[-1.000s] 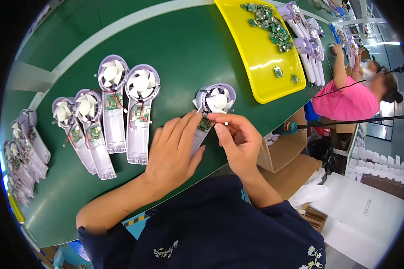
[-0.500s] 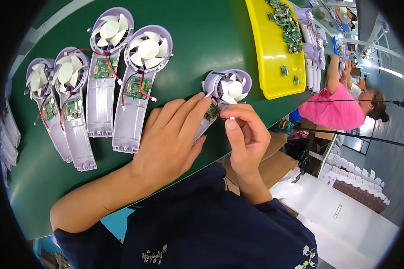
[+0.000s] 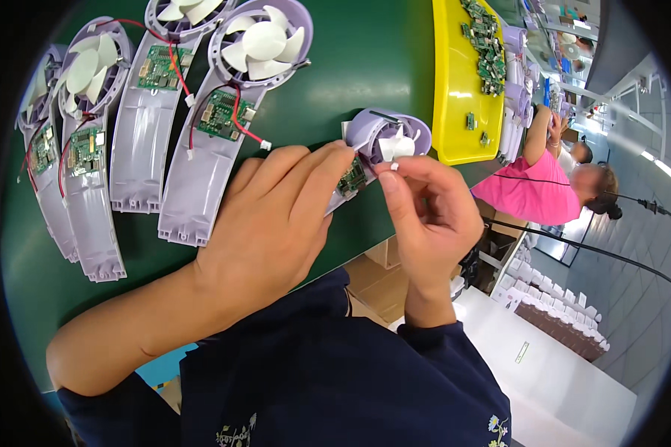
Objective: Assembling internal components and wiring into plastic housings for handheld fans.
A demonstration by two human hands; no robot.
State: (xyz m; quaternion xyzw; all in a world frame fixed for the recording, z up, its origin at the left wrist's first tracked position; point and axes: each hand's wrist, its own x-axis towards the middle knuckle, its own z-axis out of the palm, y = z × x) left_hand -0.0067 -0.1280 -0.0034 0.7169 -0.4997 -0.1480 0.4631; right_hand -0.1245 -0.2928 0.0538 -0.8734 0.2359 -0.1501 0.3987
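My left hand lies flat over the handle of a lilac hand-fan half-shell, pressing it onto the green table. Only the fan's round head with its white blades and a bit of green circuit board show past my fingers. My right hand pinches a small white connector between thumb and forefinger, right beside the circuit board and below the fan head.
Several open lilac fan shells with white blades, green boards and red wires lie in a row at the upper left. A yellow tray of small circuit boards lies at the upper right. A person in a pink top works beyond the table edge.
The view has drawn closer to my hands and the fan shell. My right fingers have shifted slightly toward the circuit board with the white connector; my left hand stays on the shell.
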